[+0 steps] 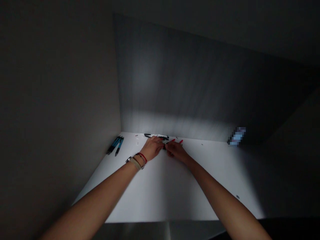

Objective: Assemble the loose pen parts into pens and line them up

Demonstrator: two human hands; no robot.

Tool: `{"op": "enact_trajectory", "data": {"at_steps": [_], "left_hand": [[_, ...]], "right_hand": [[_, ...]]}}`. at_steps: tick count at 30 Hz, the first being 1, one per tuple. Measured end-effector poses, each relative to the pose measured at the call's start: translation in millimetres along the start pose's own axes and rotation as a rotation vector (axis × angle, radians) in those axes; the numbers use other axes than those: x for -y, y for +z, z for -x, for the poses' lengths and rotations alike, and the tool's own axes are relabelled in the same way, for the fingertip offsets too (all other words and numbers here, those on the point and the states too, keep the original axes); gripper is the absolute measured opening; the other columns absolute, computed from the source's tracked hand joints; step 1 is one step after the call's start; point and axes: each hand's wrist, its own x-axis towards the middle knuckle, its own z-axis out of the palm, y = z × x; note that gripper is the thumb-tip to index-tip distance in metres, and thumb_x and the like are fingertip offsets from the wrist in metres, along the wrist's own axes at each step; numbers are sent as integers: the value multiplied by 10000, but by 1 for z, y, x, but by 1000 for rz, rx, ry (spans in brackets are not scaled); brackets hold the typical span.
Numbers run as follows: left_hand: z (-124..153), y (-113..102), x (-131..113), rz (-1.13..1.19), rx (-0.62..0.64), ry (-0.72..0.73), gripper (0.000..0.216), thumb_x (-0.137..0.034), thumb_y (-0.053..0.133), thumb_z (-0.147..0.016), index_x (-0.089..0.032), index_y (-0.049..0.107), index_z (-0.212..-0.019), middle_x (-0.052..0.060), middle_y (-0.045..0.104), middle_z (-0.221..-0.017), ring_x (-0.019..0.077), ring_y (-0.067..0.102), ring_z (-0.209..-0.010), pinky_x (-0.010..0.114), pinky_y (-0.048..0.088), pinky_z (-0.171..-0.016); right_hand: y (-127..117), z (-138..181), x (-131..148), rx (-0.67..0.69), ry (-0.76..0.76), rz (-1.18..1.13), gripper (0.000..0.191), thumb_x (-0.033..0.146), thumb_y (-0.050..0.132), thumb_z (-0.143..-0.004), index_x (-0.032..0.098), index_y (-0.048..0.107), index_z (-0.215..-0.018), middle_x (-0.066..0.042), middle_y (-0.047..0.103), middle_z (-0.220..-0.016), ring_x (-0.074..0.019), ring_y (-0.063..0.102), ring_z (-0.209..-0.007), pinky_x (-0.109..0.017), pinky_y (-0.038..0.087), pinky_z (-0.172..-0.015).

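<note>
A small dark piece lies between the fingertips of the left hand and right hand, fingers curled in; I cannot tell which hand, if either, grips it. From it, two red pieces show towards two o'clock, at least two dark pens at ten, at least three blue-and-black pens at nine, one dark bit at four, all on one white table.
</note>
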Motion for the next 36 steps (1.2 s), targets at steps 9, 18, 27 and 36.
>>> {"op": "enact_trajectory", "data": {"at_steps": [9,18,27,36], "left_hand": [[5,-21,-7,-50,-181,-91,300,-235,510,-989,-264,759,-1154,93,594,-1050,212,572,-958,341,496,-842],[20,-59,22,-138,-425,-359,327,-314,453,-1017,-208,723,-1170,110,692,-1066,246,616,-1022,392,495,-938],[40,-79,62,-174,-68,-942,333,-364,545,-938,-232,770,-1144,135,767,-1094,286,719,-996,313,531,-789],[53,-87,91,-202,120,-1072,300,-381,598,-893,-209,785,-1053,142,773,-1098,309,729,-1020,335,547,-804]], "right_hand": [[3,-6,-9,-15,12,48,581,761,573,-789,187,615,-865,-34,701,-758,-118,566,-503,-229,392,-451],[1,-8,-18,-31,6,92,495,698,635,-783,207,599,-736,-22,670,-661,-147,566,-515,-256,405,-471],[2,-4,-12,-24,1,88,357,538,641,-813,183,627,-772,-30,695,-688,-134,597,-547,-235,428,-495],[-1,-10,-17,-92,11,67,348,528,625,-793,180,625,-781,-9,681,-659,-111,569,-484,-209,416,-441]]}}
